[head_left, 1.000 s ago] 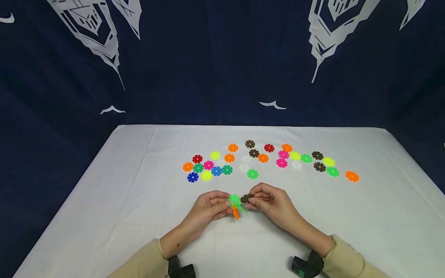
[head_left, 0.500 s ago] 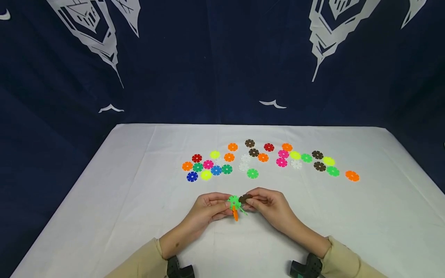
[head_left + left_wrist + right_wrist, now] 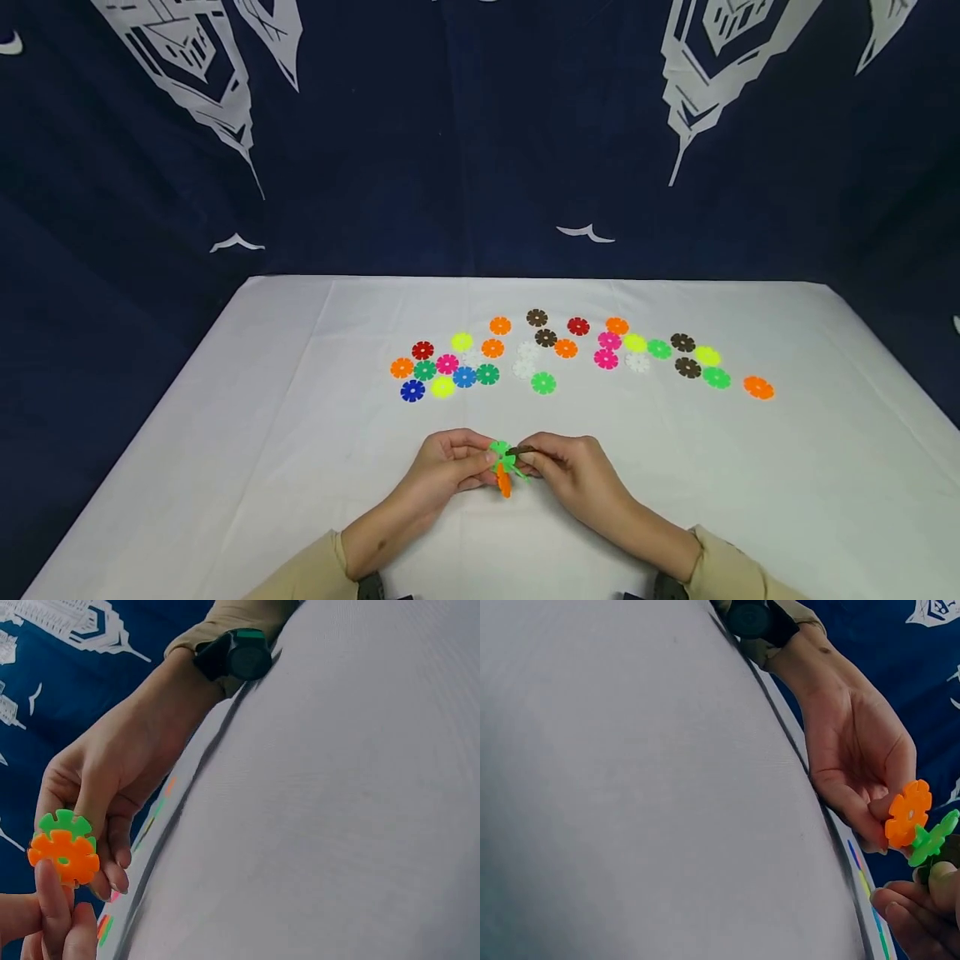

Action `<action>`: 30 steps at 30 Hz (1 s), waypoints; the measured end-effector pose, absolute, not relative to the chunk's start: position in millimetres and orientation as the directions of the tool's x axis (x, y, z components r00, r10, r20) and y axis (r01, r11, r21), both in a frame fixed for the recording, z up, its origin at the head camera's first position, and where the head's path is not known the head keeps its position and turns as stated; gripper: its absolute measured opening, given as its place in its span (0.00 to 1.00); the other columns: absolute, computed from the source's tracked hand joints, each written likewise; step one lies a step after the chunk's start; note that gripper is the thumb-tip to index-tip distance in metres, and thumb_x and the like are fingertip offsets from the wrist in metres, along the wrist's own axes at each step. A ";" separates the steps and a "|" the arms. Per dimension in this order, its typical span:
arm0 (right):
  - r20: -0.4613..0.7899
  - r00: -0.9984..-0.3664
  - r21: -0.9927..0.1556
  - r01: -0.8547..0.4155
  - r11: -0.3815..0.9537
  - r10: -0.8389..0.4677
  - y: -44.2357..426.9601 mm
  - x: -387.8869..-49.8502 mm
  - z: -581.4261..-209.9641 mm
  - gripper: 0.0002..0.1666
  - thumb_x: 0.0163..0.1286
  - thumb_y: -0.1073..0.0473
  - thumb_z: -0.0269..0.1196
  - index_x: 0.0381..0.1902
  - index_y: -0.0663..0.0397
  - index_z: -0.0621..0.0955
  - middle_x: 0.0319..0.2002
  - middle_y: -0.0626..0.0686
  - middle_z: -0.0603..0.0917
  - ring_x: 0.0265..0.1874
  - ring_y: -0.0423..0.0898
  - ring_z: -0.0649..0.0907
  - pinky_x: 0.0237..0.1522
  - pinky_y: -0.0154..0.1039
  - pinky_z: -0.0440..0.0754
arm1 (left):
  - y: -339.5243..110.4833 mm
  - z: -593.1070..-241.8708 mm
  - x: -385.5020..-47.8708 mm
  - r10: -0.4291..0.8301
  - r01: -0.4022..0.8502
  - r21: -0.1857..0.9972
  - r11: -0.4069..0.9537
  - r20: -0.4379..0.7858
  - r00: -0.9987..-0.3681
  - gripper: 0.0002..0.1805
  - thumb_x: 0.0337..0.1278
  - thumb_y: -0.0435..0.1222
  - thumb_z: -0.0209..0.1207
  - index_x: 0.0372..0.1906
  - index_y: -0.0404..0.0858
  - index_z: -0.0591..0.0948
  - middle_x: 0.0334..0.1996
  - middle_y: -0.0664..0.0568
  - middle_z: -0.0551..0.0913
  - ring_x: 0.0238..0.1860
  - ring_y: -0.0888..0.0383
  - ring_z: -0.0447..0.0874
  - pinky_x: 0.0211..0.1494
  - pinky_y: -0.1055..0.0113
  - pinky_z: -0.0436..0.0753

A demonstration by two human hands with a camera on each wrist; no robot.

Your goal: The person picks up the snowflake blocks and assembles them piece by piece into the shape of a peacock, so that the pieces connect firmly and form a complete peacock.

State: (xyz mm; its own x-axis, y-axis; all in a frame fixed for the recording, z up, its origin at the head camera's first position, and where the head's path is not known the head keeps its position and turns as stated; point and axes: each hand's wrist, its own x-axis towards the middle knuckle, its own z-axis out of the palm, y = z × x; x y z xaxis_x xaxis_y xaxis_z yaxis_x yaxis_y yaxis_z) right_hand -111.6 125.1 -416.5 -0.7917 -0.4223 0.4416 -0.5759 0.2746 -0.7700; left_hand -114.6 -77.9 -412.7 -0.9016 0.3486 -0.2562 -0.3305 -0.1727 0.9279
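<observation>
My left hand (image 3: 452, 468) pinches a small cluster of notched interlocking discs by a green disc (image 3: 500, 448). An orange disc (image 3: 503, 482) is joined below, and another green disc (image 3: 521, 475) sticks out edge-on at the right. Between thumb and fingers, my right hand (image 3: 573, 468) pinches a brown disc (image 3: 524, 450), turned edge-on and touching the green disc's right side. In the right wrist view, the orange disc (image 3: 907, 815) faces the camera, and the brown disc (image 3: 924, 871) is partly hidden by fingers. The left wrist view shows the orange disc (image 3: 75, 851) overlapping green.
Loose discs in several colours lie across the white table (image 3: 300, 467) beyond the hands, among them a blue disc (image 3: 412, 391), a light green disc (image 3: 543, 383) and, farthest right, an orange disc (image 3: 758, 388). A dark patterned curtain (image 3: 450, 150) hangs behind.
My right hand has moved left and nearer, turning the brown disc from face-on to edge-on against the green disc. My left hand keeps its hold on the cluster. The head view has tilted slightly up.
</observation>
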 end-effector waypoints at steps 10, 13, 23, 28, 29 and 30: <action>0.202 -0.872 -0.920 -0.326 0.220 -0.447 140.7 -154.5 -403.1 0.09 0.63 0.67 0.63 0.42 0.63 0.82 0.31 0.55 0.83 0.23 0.50 0.80 0.24 0.40 0.83 | -85.0 -412.8 -120.9 0.342 -0.345 0.918 -0.197 -0.266 -0.901 0.12 0.59 0.30 0.59 0.43 0.26 0.75 0.29 0.48 0.82 0.30 0.57 0.82 0.45 0.64 0.81; 0.192 -0.940 -0.893 -0.287 0.347 -0.283 144.9 -183.5 -404.8 0.11 0.63 0.66 0.63 0.43 0.63 0.82 0.29 0.55 0.81 0.20 0.48 0.77 0.20 0.35 0.78 | -86.3 -412.0 -125.7 0.336 -0.343 0.913 -0.218 -0.260 -0.905 0.12 0.59 0.30 0.59 0.45 0.26 0.75 0.31 0.48 0.82 0.32 0.57 0.82 0.47 0.63 0.80; 0.235 -0.955 -0.609 -0.290 0.738 -0.181 129.4 -220.1 -411.3 0.18 0.49 0.56 0.75 0.38 0.54 0.83 0.30 0.48 0.76 0.31 0.45 0.75 0.28 0.38 0.74 | -84.7 -412.8 -126.8 0.385 -0.318 0.912 -0.258 -0.205 -0.900 0.13 0.58 0.27 0.58 0.46 0.25 0.75 0.33 0.47 0.82 0.33 0.56 0.82 0.48 0.60 0.80; 0.191 -0.969 -0.606 -0.240 0.758 -0.154 124.2 -218.7 -410.7 0.18 0.51 0.55 0.74 0.37 0.53 0.80 0.31 0.47 0.76 0.29 0.44 0.75 0.25 0.37 0.71 | -87.1 -411.0 -126.3 0.383 -0.335 0.906 -0.258 -0.222 -0.897 0.13 0.58 0.29 0.59 0.46 0.25 0.75 0.33 0.47 0.82 0.33 0.57 0.81 0.49 0.62 0.80; 0.196 -0.969 -0.619 -0.240 0.748 -0.149 124.7 -217.8 -411.6 0.17 0.51 0.56 0.73 0.37 0.53 0.79 0.30 0.47 0.77 0.27 0.44 0.75 0.25 0.37 0.70 | -87.5 -411.0 -126.3 0.381 -0.340 0.905 -0.255 -0.229 -0.896 0.13 0.58 0.29 0.59 0.46 0.25 0.75 0.33 0.47 0.82 0.33 0.57 0.81 0.49 0.62 0.80; 0.199 -0.970 -0.640 -0.238 0.731 -0.142 125.5 -216.5 -412.3 0.16 0.52 0.58 0.73 0.36 0.54 0.79 0.29 0.47 0.77 0.26 0.44 0.74 0.25 0.36 0.70 | -88.0 -410.9 -126.5 0.376 -0.345 0.904 -0.252 -0.237 -0.896 0.13 0.58 0.29 0.59 0.46 0.25 0.75 0.33 0.47 0.82 0.33 0.58 0.81 0.48 0.63 0.80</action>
